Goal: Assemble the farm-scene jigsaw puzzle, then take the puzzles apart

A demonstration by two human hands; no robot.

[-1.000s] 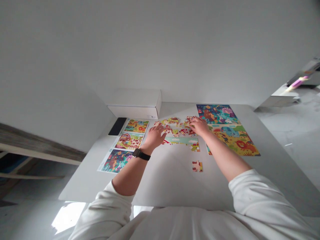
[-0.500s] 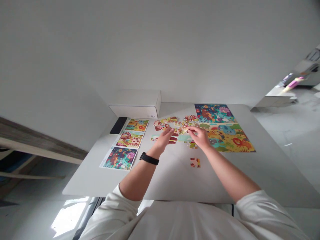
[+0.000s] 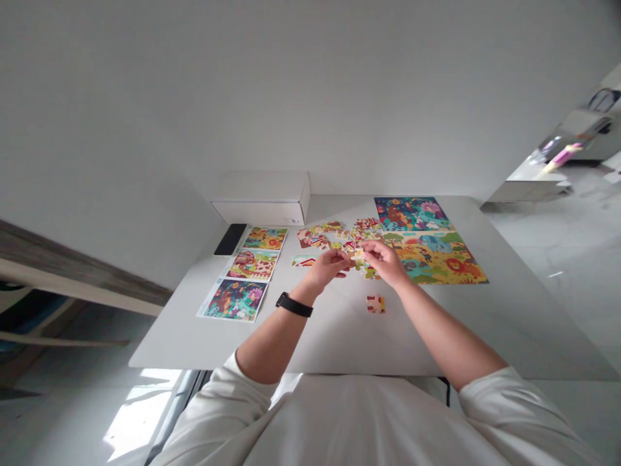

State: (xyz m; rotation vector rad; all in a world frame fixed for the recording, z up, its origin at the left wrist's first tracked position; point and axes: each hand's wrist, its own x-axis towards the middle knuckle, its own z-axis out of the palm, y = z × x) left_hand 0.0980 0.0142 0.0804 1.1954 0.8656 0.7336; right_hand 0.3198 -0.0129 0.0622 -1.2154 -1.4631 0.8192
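Between my two hands is a light-coloured puzzle piece [image 3: 358, 254], raised over the other pieces. My right hand [image 3: 385, 260] pinches it at its right side. From the left, the fingertips of my left hand [image 3: 330, 266] are closed at its other edge. Just below my hands lie a few green and yellow puzzle pieces [image 3: 369, 274], partly hidden by my fingers. A heap of loose puzzle pieces [image 3: 366, 224] lies behind my hands. One red and pink puzzle piece [image 3: 375, 304] lies alone nearer to me, and a joined strip [image 3: 303, 261] shows left of my left hand.
Two finished puzzles, a dark one [image 3: 412, 213] and a yellow one [image 3: 436, 257], lie at the right. At the left are a sheet with three printed pictures [image 3: 252, 265] and a black phone [image 3: 230, 239]. A white box [image 3: 262, 197] stands against the wall.
My left hand has gone from spread fingers to a closed grip, moving right towards the piece in my right hand. The view has shifted slightly.
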